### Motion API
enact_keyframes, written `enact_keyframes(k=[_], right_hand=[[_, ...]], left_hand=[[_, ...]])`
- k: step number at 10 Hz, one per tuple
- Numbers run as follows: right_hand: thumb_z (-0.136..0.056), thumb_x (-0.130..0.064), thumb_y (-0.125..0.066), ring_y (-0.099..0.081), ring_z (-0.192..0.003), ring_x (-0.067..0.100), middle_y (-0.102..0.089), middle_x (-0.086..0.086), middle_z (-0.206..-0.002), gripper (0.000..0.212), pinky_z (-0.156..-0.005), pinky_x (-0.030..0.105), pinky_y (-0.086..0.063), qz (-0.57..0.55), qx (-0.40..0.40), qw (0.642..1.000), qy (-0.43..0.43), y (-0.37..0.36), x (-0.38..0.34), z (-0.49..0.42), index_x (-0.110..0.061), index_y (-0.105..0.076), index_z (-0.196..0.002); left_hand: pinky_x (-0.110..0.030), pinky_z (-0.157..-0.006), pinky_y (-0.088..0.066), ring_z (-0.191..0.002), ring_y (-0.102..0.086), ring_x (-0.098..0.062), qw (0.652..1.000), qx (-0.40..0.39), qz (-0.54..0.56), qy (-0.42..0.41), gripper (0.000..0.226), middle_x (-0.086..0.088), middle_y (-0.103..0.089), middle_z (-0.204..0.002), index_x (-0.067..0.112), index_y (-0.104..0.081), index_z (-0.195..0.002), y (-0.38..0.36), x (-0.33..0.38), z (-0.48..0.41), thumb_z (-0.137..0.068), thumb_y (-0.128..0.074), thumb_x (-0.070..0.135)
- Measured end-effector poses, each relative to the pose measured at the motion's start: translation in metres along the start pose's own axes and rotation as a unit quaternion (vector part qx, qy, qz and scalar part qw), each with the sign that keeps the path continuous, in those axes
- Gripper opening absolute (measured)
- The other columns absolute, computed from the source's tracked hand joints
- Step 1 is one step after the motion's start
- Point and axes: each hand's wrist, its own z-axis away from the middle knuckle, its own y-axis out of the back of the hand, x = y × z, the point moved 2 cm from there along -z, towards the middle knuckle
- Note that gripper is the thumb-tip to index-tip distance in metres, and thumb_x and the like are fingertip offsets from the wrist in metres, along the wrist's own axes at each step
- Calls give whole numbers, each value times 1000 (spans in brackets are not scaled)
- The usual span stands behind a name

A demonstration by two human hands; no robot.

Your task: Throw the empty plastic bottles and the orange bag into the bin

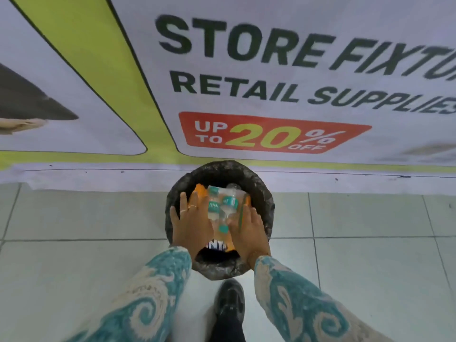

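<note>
A round bin (pixel 267 201) lined with a black bag stands on the floor against the banner wall. Over its mouth hangs an orange bag (pixel 198 191) with several clear plastic bottles (pixel 223 202) with teal labels lying on top of it. My left hand (pixel 190 223) presses flat on the left side of the bundle, fingers spread. On the right side, my right hand (pixel 250 229) lies against the bag and bottles. Both hands clamp the bundle between them just above the bin.
A large printed banner (pixel 271 77) covers the wall right behind the bin. Pale floor tiles (pixel 370 243) spread to both sides. My black shoe (pixel 229 304) stands just in front of the bin.
</note>
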Motion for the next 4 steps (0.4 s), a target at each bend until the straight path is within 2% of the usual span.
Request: enact_keyframes(k=[1, 2, 3, 4], right_hand=[[-98, -38, -36, -15, -144, 31, -19, 9, -157, 59, -118, 42, -17, 98, -40, 994, 25, 0, 1, 1, -15, -17, -148], [-97, -39, -35, -16, -144, 30, -26, 9, -155, 55, -118, 45, -18, 149, -75, 984, 57, 7, -7, 8, -17, -23, -146], [-97, -40, -35, -21, -142, 29, -31, 9, -153, 54, -117, 46, -20, 152, -69, 985, 46, 17, -20, 8, -18, -26, -145], [-96, -39, -34, -25, -141, 28, -35, 8, -151, 55, -117, 45, -21, 148, -31, 987, 60, 39, -42, 35, -16, -26, -146]], left_hand=[[-53, -115, -20, -147, -12, -29, 995, 19, -88, -35, 67, -2, -20, -159, 25, -14, -151, -1, 0, 5, -92, -45, 22], [-47, -115, -23, -143, -26, -26, 990, 4, -129, -61, 55, -3, -42, -149, 21, -26, -146, 9, 7, 16, -93, -40, 21], [-44, -113, -28, -137, -37, -24, 989, -6, -138, -53, 46, -2, -52, -140, 21, -38, -139, 30, 13, 15, -93, -39, 23], [-41, -112, -30, -134, -40, -24, 986, 9, -148, -79, 44, -3, -54, -137, 20, -41, -136, 69, 21, 41, -93, -42, 27]])
